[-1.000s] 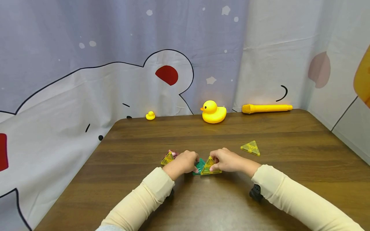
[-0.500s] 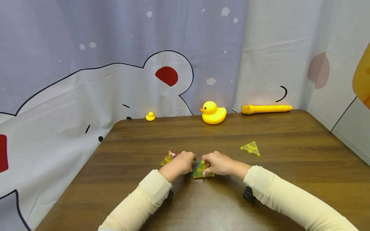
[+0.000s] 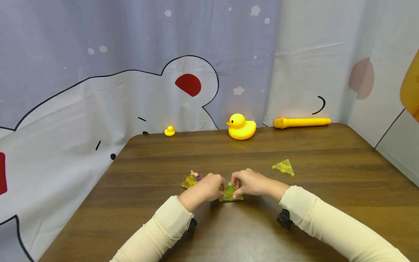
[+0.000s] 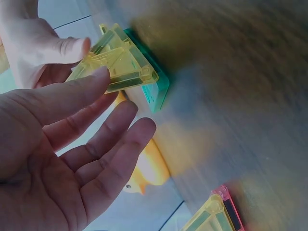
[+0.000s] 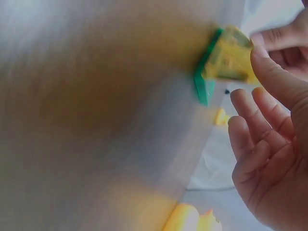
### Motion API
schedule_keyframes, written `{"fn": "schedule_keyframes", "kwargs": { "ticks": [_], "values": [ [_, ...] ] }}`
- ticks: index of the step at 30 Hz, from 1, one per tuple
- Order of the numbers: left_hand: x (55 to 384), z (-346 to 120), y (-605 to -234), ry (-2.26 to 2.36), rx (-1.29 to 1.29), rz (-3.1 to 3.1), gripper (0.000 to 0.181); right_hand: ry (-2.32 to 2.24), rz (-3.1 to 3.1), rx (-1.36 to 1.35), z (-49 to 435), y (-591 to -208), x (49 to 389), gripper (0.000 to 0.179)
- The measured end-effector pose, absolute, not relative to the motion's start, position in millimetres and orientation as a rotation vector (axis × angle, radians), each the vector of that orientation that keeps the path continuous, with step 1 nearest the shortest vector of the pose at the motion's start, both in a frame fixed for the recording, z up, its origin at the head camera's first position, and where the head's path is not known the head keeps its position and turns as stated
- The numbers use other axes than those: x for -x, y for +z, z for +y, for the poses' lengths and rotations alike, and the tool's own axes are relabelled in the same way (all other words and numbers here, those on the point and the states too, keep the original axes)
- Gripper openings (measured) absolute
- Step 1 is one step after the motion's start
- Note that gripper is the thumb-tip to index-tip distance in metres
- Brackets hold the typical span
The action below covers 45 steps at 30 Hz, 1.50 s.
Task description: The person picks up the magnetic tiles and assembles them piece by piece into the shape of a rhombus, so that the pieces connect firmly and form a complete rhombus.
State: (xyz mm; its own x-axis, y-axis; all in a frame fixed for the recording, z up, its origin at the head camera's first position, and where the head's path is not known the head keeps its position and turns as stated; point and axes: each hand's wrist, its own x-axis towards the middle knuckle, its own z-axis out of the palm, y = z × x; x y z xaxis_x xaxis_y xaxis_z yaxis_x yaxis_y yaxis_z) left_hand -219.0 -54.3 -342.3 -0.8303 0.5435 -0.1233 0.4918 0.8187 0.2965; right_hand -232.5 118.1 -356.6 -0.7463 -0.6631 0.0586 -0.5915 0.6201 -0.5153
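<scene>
In the middle of the table a yellow see-through triangular magnetic tile stands upright at the near edge of a green tile. More yellow plastic shows behind its face, but the hands cover how those parts meet. My left hand pinches the left side of the yellow tile between thumb and index finger. From the other side my right hand pinches it, thumb on the near face. The remaining fingers of both hands are loosely bent and hold nothing in the wrist views.
Left of the hands, another yellow triangular tile leans by a pink tile. A single yellow triangle lies flat at right. Along the back edge are a small duck, a large duck and a yellow microphone-shaped toy.
My right hand has brought the yellow tile leftward against the green tile. My left hand first drew off the green tile, then came back and took hold of the yellow tile's left side.
</scene>
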Motion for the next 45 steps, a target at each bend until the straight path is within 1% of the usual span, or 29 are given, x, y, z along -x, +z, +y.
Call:
{"fn": "schedule_keyframes", "kwargs": {
  "ticks": [6,10,14,18,27,31,39,45],
  "values": [
    [215.4,-54.3,-341.9,0.402,-0.818,2.805,0.011,-0.783,2.752,0.966,137.7,-347.3,240.3,0.03],
    [213.7,-54.8,-342.1,0.389,-0.835,2.822,0.012,-0.696,2.845,0.903,155.3,-346.3,249.1,0.029],
    [212.4,-55.5,-342.5,0.377,-0.85,2.835,0.012,-0.538,2.94,0.759,176.3,-347.9,257.3,0.03],
    [212.1,-55.5,-342.9,0.374,-0.852,2.837,0.012,-0.435,2.977,0.559,196.7,-349.4,262.7,0.034],
    [212.1,-54.9,-343.2,0.368,-0.833,2.825,0.012,-0.403,2.995,0.315,228.6,-351.3,272.1,0.038],
    [212.0,-54.8,-342.8,0.369,-0.827,2.822,0.012,-0.411,2.981,0.273,235.2,-352.4,273.9,0.039],
    [212.3,-54.9,-343.3,0.385,-0.822,2.816,0.011,-0.423,2.972,0.285,240.6,-353.6,274.1,0.041],
    [212.5,-55.0,-344.1,0.385,-0.817,2.81,0.011,-0.388,2.948,0.288,242.3,-355.4,275.7,0.045]
  ]
}}
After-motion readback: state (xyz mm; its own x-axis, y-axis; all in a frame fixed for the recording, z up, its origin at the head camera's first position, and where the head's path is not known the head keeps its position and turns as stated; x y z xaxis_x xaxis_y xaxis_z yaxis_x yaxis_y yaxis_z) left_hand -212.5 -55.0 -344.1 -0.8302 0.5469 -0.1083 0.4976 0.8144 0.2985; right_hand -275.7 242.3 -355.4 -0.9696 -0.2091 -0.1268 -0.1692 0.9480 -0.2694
